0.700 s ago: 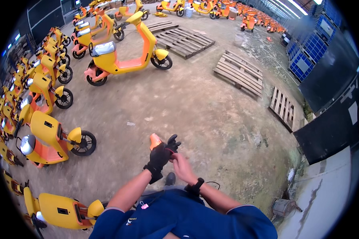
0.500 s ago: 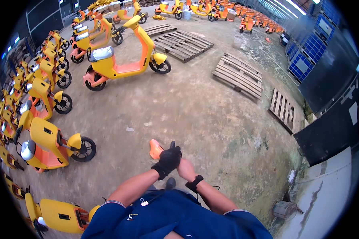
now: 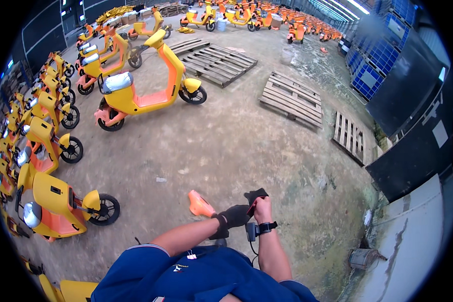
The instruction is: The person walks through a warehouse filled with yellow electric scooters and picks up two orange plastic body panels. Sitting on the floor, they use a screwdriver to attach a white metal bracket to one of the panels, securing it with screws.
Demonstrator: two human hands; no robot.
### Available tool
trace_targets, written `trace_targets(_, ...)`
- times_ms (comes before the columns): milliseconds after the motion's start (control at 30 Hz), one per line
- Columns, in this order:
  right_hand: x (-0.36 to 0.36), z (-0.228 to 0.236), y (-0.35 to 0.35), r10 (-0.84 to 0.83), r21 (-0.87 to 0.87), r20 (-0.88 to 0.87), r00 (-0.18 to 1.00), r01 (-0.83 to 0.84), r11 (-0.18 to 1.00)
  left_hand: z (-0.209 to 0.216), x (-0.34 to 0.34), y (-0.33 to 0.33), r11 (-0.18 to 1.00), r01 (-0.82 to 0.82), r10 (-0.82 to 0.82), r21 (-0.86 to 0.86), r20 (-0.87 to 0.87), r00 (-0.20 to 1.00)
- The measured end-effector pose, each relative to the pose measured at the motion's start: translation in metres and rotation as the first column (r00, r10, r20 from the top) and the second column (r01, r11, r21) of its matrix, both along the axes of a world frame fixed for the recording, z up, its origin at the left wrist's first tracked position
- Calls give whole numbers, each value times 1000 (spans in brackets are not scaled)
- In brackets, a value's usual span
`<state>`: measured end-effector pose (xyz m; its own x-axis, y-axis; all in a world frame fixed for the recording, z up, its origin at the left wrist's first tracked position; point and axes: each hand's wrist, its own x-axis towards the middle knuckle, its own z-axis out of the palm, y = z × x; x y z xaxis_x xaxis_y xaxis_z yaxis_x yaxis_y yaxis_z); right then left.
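My left hand (image 3: 235, 216) wears a black glove and reaches across in front of my body, its fingers closed at the lower edge of a loose black glove (image 3: 256, 195). My bare right hand (image 3: 262, 210) grips that same loose glove from the right, and a reddish strip shows along it. A black band with a small device (image 3: 259, 230) sits on my right wrist, a thin cable hanging from it. On the concrete floor beyond my left wrist lies an orange plastic scooter part (image 3: 200, 204). The dark fingers partly hide where glove and hand meet.
Yellow and orange scooters stand in rows along the left, the closest at mid-left (image 3: 60, 204); another scooter (image 3: 148, 85) stands farther ahead. Wooden pallets (image 3: 292, 100) lie ahead to the right. Blue caged tanks (image 3: 370, 78) and dark panels (image 3: 412, 156) line the right side.
Both hands have moved right, and my right hand has risen with the loose black glove now showing above it. The view has shifted slightly; the orange part stays on the floor.
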<state>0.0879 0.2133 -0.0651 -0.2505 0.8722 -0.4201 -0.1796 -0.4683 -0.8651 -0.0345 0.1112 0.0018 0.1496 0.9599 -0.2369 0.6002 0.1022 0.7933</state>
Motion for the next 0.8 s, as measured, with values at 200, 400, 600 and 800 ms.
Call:
trace_targets(200, -31, -35, -24, 2, 191, -159, 987, 29, 981, -29, -26, -6, 976, -37, 59, 213, -95, 994)
trace_targets(400, -32, -86, 15, -25, 485, 342, 939, -153, 861, -24, -40, -4, 949, 174, -136, 262, -157, 978)
trace_targets(600, -53, -28, 4, 135, 310, 692, 709, -462, 831, -8, -57, -23, 930, 254, -217, 265, -160, 963)
trace_targets(800, -82, 8, 3, 522, 155, 79, 849, -527, 835, -8, -81, -29, 975, 3, 34, 224, -157, 987)
